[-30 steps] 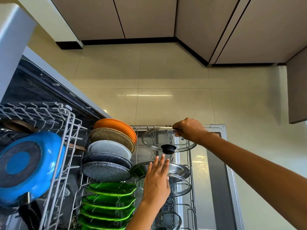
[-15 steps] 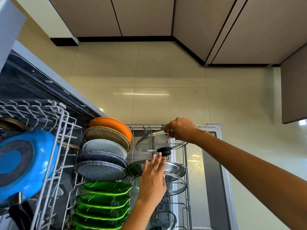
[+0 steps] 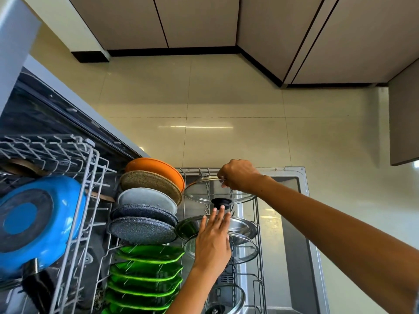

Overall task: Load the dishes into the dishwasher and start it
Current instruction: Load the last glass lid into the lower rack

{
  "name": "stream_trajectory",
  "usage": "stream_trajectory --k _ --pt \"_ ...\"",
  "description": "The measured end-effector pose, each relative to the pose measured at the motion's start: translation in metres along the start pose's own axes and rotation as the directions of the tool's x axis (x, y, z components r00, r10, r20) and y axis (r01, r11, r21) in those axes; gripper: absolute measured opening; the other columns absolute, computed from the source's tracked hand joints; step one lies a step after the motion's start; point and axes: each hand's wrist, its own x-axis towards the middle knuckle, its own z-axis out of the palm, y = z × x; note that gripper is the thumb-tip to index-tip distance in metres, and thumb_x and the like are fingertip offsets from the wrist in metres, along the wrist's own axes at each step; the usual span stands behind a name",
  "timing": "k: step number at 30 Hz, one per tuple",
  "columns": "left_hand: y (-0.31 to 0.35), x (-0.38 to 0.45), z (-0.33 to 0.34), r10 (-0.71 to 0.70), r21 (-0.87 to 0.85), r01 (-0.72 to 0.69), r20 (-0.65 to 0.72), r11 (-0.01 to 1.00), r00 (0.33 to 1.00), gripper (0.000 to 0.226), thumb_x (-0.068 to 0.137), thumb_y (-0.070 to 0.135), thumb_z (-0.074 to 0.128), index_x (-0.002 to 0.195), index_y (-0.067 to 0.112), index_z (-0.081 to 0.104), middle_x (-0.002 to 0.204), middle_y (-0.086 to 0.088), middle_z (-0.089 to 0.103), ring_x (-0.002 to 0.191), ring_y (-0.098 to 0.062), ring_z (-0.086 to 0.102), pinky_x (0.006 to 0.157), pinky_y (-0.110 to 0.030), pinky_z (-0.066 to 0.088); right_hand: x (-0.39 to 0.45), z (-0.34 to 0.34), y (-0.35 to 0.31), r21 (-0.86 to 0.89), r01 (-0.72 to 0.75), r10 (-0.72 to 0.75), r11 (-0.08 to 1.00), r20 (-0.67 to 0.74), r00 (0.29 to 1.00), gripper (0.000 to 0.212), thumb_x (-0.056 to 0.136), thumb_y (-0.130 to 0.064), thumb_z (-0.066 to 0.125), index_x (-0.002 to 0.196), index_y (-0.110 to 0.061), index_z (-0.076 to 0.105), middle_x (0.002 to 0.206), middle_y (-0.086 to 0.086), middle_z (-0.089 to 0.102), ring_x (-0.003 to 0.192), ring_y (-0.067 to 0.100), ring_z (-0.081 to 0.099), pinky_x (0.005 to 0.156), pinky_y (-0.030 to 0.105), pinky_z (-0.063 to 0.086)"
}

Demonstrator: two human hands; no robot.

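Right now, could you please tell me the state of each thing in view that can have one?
Dishwasher door: open, folded down.
Lower rack: pulled out, loaded with plates and lids.
Upper rack: pulled out, holding a blue pan.
Glass lid: held at its rim, tilted over the rack.
Right hand: grips the glass lid.
Left hand: fingers straight, over the steel lid.

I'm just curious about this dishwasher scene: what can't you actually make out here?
- Head view: bottom edge cuts off the green plates.
- Left hand hides part of the steel bowl.
- Right hand covers its grip on the glass lid.
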Motion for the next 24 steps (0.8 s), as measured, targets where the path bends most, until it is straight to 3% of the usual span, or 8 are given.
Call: stream_trajectory --k 3,9,13,19,24 --pt "0.0 0.0 -0.002 0.003 -0.006 -0.003 0.02 1.0 1.0 0.075 0.055 0.02 0.089 0.125 0.017 0.062 0.137 -0.004 0.053 0.122 -0.022 0.054 0.101 -0.043 0.033 0.014 0.008 -0.007 -0.004 -0.017 0.017 1.0 0.011 1.0 0.026 0.089 -0.026 0.062 0.113 -0.017 0.063 0.105 0.008 0.066 0.091 0.024 0.064 0.077 0.033 0.054" --pt "0.0 -0.004 -0.006 0.004 -0.084 0.002 0.073 0.996 0.997 0.08 0.052 0.023 0.09 0.126 0.021 0.061 0.139 -0.001 0.051 0.125 -0.017 0.051 0.102 -0.04 0.034 0.026 0.034 0.012 0.051 -0.194 0.192 0.98 0.051 0.98 0.019 0.092 -0.022 0.058 0.108 -0.015 0.063 0.106 0.009 0.066 0.094 0.025 0.063 0.071 0.028 0.044" --pt "-0.002 -0.005 -0.004 -0.004 -0.092 0.009 0.055 0.996 0.998 0.085 0.052 0.02 0.089 0.131 0.02 0.056 0.143 -0.001 0.047 0.13 -0.017 0.046 0.103 -0.044 0.033 0.034 0.042 0.029 0.104 -0.249 0.244 0.963 0.057 0.968 0.021 0.095 -0.018 0.051 0.112 -0.013 0.062 0.106 0.012 0.067 0.09 0.026 0.064 0.08 0.035 0.053" --pt "-0.001 0.0 0.004 -0.022 -0.087 0.027 0.052 0.996 0.998 0.088 0.051 0.017 0.089 0.131 0.017 0.055 0.141 -0.004 0.049 0.129 -0.02 0.047 0.103 -0.045 0.032 0.028 0.052 0.032 0.049 -0.226 0.225 0.973 0.021 0.974 0.03 0.095 -0.02 0.052 0.124 -0.014 0.053 0.112 0.014 0.064 0.097 0.03 0.062 0.082 0.041 0.052" --pt "0.0 0.009 0.009 -0.045 -0.073 0.049 0.053 0.996 0.998 0.082 0.058 0.014 0.087 0.133 0.013 0.054 0.14 -0.008 0.049 0.128 -0.025 0.048 0.105 -0.048 0.027 0.014 0.062 0.033 0.179 -0.2 0.22 0.963 -0.097 0.971 0.039 0.091 -0.01 0.057 0.128 -0.008 0.048 0.12 0.017 0.058 0.098 0.036 0.061 0.082 0.046 0.052"
